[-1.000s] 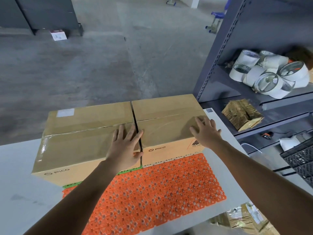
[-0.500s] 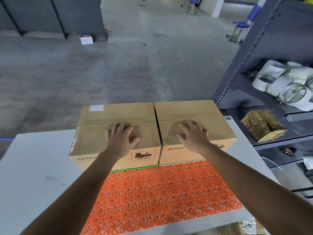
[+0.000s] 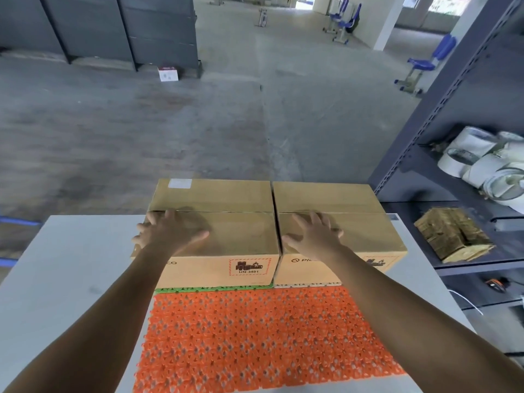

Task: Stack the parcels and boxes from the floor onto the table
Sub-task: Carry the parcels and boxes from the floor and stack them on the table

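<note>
Two brown cardboard boxes stand side by side at the far edge of the white table (image 3: 71,268). The left box (image 3: 226,205) has a white label on top and a red hazard mark on its front. The right box (image 3: 334,199) touches it along one side. My left hand (image 3: 167,234) lies flat with spread fingers on the left box's near left corner. My right hand (image 3: 314,236) lies flat with spread fingers on the right box's near left part. Neither hand grips anything.
An orange plastic grid mat (image 3: 255,341) covers the table's near middle, under the boxes. A grey metal shelf (image 3: 442,109) with tape rolls (image 3: 487,165) and a wrapped bundle (image 3: 450,236) stands on the right. A small white box (image 3: 168,73) sits on the concrete floor far off.
My left hand slid from the left box's middle to its near left corner. My right hand shifted slightly left on the right box. The view tilted up.
</note>
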The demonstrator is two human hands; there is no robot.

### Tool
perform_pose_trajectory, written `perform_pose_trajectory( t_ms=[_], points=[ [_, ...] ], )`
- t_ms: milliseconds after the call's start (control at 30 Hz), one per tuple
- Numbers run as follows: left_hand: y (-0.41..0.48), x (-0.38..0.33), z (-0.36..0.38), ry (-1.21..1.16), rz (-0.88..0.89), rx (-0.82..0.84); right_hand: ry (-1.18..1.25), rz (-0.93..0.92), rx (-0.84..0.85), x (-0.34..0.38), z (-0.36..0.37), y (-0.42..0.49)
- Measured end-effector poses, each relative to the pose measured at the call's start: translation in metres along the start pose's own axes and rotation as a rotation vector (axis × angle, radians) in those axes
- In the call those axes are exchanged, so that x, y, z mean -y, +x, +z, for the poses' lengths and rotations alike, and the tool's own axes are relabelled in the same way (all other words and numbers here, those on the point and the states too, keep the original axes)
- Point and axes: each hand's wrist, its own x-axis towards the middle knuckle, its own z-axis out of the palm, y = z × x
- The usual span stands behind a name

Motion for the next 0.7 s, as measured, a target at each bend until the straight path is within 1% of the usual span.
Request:
perform_pose_trajectory(
  t_ms=[200, 333, 433, 533, 700],
  points=[
    [-0.01, 0.004, 0.011, 0.033, 0.077, -0.076, -0.031, -0.008, 0.008, -0.002, 0.003, 0.003],
    [-0.011, 0.005, 0.011, 0.036, 0.083, -0.04, -0.052, -0.004, 0.007, 0.001, 0.004, 0.002],
    [-0.013, 0.002, 0.009, 0.097, 0.102, -0.037, -0.066, 0.0, 0.004, 0.007, 0.004, -0.001],
    [-0.027, -0.01, 0.014, 0.173, 0.199, -0.092, -0.092, -0.031, -0.025, 0.013, 0.007, -0.011],
    [-0.079, -0.029, 0.039, 0.133, 0.34, -0.106, -0.02, -0.144, -0.071, 0.013, 0.012, -0.042]
  ],
)
